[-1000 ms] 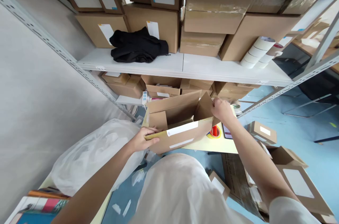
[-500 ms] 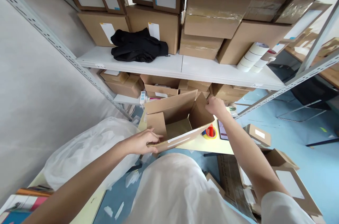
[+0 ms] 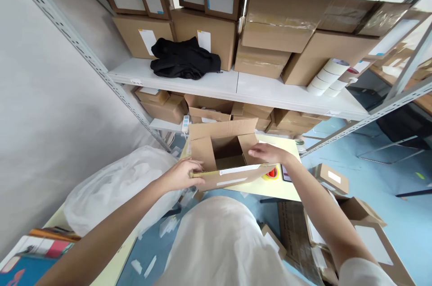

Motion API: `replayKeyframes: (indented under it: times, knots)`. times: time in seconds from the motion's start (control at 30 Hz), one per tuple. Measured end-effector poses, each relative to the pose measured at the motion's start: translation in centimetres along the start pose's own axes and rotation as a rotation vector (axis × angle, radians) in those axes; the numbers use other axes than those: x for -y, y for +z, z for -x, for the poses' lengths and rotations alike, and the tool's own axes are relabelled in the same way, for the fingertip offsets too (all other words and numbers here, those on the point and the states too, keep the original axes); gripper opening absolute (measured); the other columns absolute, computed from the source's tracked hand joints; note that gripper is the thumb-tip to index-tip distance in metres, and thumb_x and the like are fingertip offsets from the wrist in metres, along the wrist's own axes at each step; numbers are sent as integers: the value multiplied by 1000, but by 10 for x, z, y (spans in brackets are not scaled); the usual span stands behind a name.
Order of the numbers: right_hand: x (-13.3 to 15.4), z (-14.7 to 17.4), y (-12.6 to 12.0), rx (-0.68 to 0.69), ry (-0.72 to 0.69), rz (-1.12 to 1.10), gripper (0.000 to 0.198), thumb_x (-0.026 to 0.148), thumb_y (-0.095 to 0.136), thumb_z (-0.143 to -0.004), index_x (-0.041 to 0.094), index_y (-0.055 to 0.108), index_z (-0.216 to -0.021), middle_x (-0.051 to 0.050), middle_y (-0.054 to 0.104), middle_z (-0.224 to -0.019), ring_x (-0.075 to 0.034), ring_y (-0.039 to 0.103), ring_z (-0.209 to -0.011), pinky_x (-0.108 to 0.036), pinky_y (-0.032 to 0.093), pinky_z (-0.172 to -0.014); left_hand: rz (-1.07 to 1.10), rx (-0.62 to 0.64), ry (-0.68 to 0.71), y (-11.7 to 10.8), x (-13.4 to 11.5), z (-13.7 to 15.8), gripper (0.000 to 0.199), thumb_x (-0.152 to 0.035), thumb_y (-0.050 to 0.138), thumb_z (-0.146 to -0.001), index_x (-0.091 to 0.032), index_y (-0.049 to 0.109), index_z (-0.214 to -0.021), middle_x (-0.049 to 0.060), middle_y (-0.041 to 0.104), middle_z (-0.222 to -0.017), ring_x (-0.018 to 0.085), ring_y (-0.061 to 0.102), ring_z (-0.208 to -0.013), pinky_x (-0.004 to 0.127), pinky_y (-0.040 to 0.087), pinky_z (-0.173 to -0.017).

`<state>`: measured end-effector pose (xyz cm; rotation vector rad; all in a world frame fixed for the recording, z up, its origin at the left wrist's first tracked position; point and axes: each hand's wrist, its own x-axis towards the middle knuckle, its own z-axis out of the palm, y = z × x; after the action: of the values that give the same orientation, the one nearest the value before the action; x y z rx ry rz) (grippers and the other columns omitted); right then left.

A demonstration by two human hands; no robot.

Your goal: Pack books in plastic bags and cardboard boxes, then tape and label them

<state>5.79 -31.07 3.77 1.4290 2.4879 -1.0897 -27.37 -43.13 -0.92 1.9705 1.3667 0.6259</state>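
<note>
An open cardboard box (image 3: 236, 178) stands on the pale yellow table in front of me, its far flap raised and the side flaps leaning inward. My left hand (image 3: 184, 174) grips the near left corner, with the thumb outside and fingers over the edge of the near flap. On the right, my right hand (image 3: 267, 153) lies on the right side flap with its fingers stretched out toward the opening. The inside of the box is dark, and no contents show. Just right of the box, a yellow and red tape roll (image 3: 271, 173) is partly hidden.
A phone (image 3: 286, 173) lies on the yellow table (image 3: 283, 189). Behind it, a metal shelf (image 3: 270, 93) carries boxes, a black garment (image 3: 185, 58) and white tape rolls (image 3: 328, 77). A white plastic bag (image 3: 124, 187) sits at left; boxes (image 3: 332, 178) stand on the floor at right.
The box has turned and tipped to sit more level, with its near side facing me. My right hand has moved from the far right corner onto the right flap, which now leans inward.
</note>
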Motion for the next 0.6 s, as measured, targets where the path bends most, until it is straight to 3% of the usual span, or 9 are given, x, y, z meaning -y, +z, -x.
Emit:
replayKeyframes:
  times: [0.1,0.2,0.27,0.37,0.5,0.6]
  knots:
    - [-29,17,-5,74,-82,-304,65,68,31,-87,22,64,-117,-8,61,-129,-28,54,-120,-40,40,-101,97,-115,-115,7,17,3,32,-46,66,-73,-20,72,-91,9,72,-106,28,64,-106,39,49,-93]
    - [-51,26,-1,59,-168,-398,63,66,50,-79,20,61,-122,-9,59,-130,-29,53,-120,-40,41,-102,190,-264,-192,16,32,4,35,-47,59,-79,-18,68,-95,8,72,-101,25,67,-92,37,54,-83]
    - [-57,24,11,-57,-120,-371,58,57,61,-74,18,62,-117,-10,65,-118,-28,59,-109,-40,46,-95,225,-339,-206,22,38,2,36,-46,59,-79,-17,64,-101,8,71,-100,23,67,-93,36,53,-84]
    - [-58,14,35,-305,-14,-374,43,47,61,-76,17,63,-107,-7,68,-98,-23,64,-90,-38,51,-83,199,-465,-192,30,42,-4,45,-42,61,-79,-18,56,-117,11,62,-117,24,60,-109,38,49,-93]
    - [-63,3,60,-560,-34,-373,48,42,66,-71,20,59,-113,-10,57,-118,-23,60,-102,-39,50,-88,131,-561,-268,38,48,-12,65,-39,64,-77,-21,43,-135,14,42,-141,28,43,-130,43,42,-103]
    - [-71,-3,60,-582,-42,-328,75,43,73,-65,22,47,-132,-14,47,-132,-27,50,-118,-44,44,-98,235,-503,-334,42,53,-17,80,-37,63,-77,-20,25,-146,15,38,-146,28,39,-134,42,38,-107]
